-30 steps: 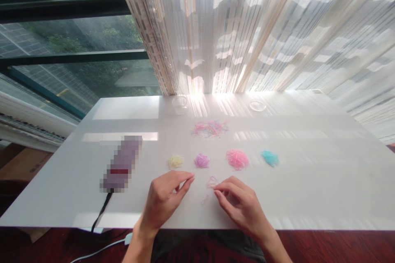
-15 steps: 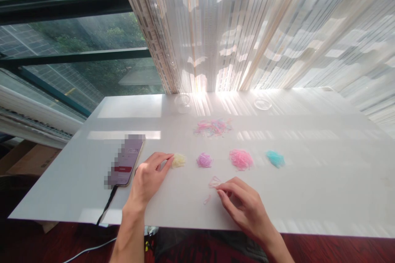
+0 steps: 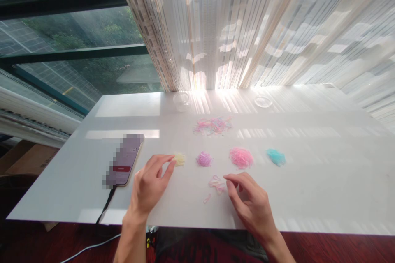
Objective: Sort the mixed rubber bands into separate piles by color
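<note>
My left hand [image 3: 151,178] is at the left edge of a small yellow pile [image 3: 180,159] of what look like tiny rubber bands. Its thumb and forefinger are slightly apart, with nothing visible between them. My right hand [image 3: 248,195] hovers beside a few loose pink and lilac bands [image 3: 217,183], its fingertips parted. One more pinkish band [image 3: 207,199] lies a little nearer to me. In a row with the yellow pile are a purple pile [image 3: 204,159], a larger pink pile [image 3: 241,158] and a turquoise pile [image 3: 276,157].
Behind the row lies a spread-out mixed-colour heap [image 3: 212,125]. Two clear round containers or lids, one left [image 3: 181,101] and one right [image 3: 263,101], sit near the curtain [image 3: 210,28]. A phone [image 3: 131,160] with a black cable rests on the white table [image 3: 324,181] at left.
My left hand moved left to the yellow pile, and its fingertips have since parted. My right hand has drawn slightly right from the loose bands, its pinch opening.
</note>
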Tool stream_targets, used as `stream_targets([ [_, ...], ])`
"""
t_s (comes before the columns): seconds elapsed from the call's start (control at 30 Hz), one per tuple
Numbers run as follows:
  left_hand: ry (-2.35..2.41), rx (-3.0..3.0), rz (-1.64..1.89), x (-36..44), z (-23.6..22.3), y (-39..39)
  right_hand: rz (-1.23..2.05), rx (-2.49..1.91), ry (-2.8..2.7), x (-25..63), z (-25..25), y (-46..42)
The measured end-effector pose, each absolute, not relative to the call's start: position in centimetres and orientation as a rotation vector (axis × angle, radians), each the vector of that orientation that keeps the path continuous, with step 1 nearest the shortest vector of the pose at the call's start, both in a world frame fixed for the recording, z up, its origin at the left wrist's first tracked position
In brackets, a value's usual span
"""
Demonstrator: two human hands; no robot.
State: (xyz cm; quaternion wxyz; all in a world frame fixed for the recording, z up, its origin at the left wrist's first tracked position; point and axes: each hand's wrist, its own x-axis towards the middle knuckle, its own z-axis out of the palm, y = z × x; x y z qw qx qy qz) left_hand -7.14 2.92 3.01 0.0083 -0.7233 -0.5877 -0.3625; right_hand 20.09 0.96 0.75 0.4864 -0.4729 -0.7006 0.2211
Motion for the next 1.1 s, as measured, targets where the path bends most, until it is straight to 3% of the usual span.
stream_targets([
  [0.2,-1.602,-2.833,-1.079,-3.2,2.8,0.0,0.548,-1.178,-1.708,20.2,0.7,0.9],
  [0.6,-1.631,-2.846,-0.997,-2.2,1.2,-1.8,0.607,-1.129,-1.754,20.1,0.7,0.8],
  [1.1,-1.706,-2.944,-1.458,-0.5,0.9,0.4,0.694,-0.995,-1.877,20.3,0.8,0.8],
])
